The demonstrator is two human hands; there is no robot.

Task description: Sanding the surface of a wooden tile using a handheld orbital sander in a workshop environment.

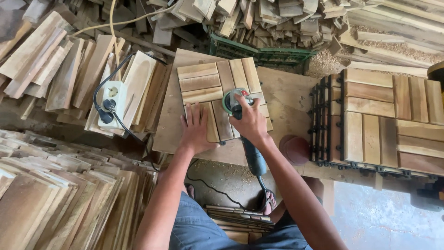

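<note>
1. The right hand point(250, 121) is wrapped around the green sander point(240, 115) — its grip is clamped on the tool's body, with the disc end down on the wooden slat tile point(217, 88).
2. The left hand point(195, 129) lies flat, fingers spread, on the tile's near edge, just beside the right grip.
3. The tile rests on the worktop point(286, 102).
4. Right of the grip lie stacked tiles point(388, 120) and a round sanding disc point(294, 149); far left, a white power strip point(114, 95) on loose boards.

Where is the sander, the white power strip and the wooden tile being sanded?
sander point(237, 103): head view, on its round green head.
power strip point(114, 95): head view, on its white top.
wooden tile point(203, 83): head view, on a bare slat, upper left.
</note>
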